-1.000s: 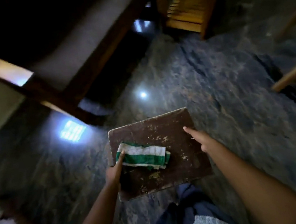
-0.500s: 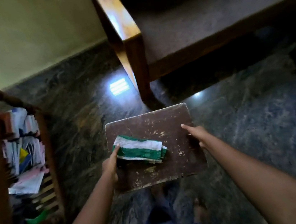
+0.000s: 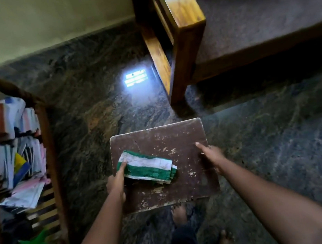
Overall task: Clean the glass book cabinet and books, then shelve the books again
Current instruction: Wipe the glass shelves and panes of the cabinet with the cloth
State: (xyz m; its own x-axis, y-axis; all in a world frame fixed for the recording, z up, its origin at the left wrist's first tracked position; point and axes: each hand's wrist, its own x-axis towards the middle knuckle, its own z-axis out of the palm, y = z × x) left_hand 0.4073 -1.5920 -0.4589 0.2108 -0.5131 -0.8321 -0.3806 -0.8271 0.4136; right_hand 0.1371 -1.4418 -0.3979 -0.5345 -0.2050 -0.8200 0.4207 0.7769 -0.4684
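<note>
The floor (image 3: pixel 281 136) is gleaming darkly all round, a polished, mottled stone running up to a pale wall (image 3: pixel 40 19) at the far side. A bright barred patch of light (image 3: pixel 135 78) is glaring off the stone just beside the leg of a wooden bed (image 3: pixel 182 27), whose grey mattress (image 3: pixel 265 16) is filling the far right corner of the room. Along the left edge of the floor a slatted wooden rack (image 3: pixel 47 136) is standing, crammed with papers (image 3: pixel 15 145) leaning and spilling at all angles. The person's bare feet (image 3: pixel 179 214) are showing on the stone below the arms.

The book (image 3: pixel 168 141) is being held flat in the air above the floor, in front of the person and between the rack and the bed. It is a broad brown volume, its cover badly worn, with pale flecks and chips scattered over it and its corners rubbed light. A folded cloth (image 3: pixel 149 166), striped green and white, is lying on the left half of the cover, slanting from the left edge toward the middle.

The left hand (image 3: pixel 116 184) is gripping the book's left edge, its thumb pressing down on the near end of the cloth, its fingers tucked out of sight beneath. The right hand (image 3: pixel 211 156) is gripping the right edge, thumb lying along the cover and fingers hidden under it.
</note>
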